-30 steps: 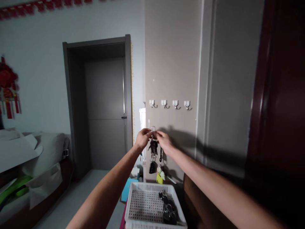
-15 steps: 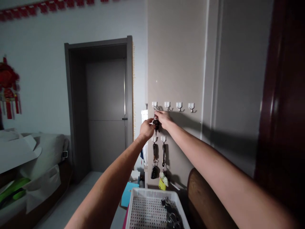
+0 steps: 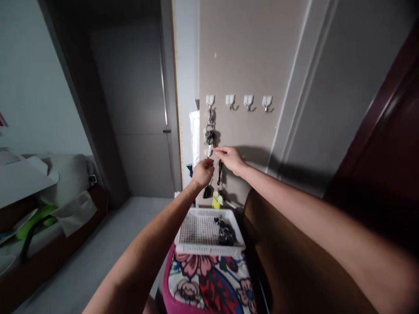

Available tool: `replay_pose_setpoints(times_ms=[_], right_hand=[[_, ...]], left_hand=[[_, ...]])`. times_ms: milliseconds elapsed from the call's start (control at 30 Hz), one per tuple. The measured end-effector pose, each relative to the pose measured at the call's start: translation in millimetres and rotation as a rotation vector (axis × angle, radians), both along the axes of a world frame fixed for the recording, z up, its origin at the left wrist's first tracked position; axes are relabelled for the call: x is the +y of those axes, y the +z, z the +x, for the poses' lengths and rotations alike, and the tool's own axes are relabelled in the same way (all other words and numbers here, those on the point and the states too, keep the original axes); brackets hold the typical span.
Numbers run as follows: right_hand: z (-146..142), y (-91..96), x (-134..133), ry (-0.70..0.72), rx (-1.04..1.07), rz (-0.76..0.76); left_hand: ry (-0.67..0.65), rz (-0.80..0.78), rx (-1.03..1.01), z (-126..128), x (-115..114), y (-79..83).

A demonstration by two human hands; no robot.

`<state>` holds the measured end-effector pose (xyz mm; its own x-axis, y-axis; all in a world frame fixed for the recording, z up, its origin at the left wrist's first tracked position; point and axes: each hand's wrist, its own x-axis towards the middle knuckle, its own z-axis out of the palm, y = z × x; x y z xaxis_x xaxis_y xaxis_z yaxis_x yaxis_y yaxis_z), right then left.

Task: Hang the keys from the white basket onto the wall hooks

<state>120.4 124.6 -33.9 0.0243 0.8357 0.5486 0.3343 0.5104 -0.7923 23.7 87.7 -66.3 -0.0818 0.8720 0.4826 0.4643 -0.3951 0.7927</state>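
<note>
A dark bunch of keys (image 3: 209, 133) hangs from the leftmost white hook (image 3: 210, 101) of the upper row on the beige wall. Just below it, my left hand (image 3: 203, 172) is curled loosely and my right hand (image 3: 229, 158) has its fingers bent, both near the lower hooks and clear of the bunch. More keys, a black fob (image 3: 207, 191) and a yellow tag (image 3: 216, 201) hang below my hands. Neither hand visibly holds anything.
Three more white hooks (image 3: 248, 101) in the upper row are bare. A white perforated basket (image 3: 196, 231) with several dark key bunches (image 3: 224, 232) sits on a floral cushioned stool (image 3: 209, 279). A grey door stands left, dark wooden furniture right.
The key bunch held at the upper-left hook half a second ago now hangs there alone. Both hands have dropped below it. The camera has tilted down and moved closer.
</note>
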Motion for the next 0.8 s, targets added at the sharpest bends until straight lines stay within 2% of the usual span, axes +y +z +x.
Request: replay_pose_setpoints(times_ms=[67,200,267,333,433,533,667,800], right_hand=[[12,-35.4,-14,0.045,-0.144,-0.061],[37,-112.2,-37,0.137,-0.455,-0.277],[45,-141.2,-44,0.17,-0.621,-0.35],[50,-159.7,-47,0.181,-0.815,-0.356],[53,-171.7,-48,0.167,-1.072,-0.279],[54,-177.4,-46,0.16,-1.182,-0.2],[51,-190.3,-42,0.193,-1.219,-0.164],[44,-204.3,-41,0.17,-1.224,-0.195]], left_hand=[[-0.041,-0.071,-0.001,3,-5,-33.0],[-0.088,-0.243,0.072,8,-16,-103.6],[-0.072,-0.33,0.125,10,-22,-131.9],[-0.048,-0.397,0.183,11,-26,-152.8],[-0.04,-0.444,0.268,12,-29,-173.6],[-0.04,-0.473,0.331,13,-29,-186.1],[-0.053,-0.521,0.361,13,-27,-193.0],[-0.075,-0.531,0.28,11,-26,-194.8]])
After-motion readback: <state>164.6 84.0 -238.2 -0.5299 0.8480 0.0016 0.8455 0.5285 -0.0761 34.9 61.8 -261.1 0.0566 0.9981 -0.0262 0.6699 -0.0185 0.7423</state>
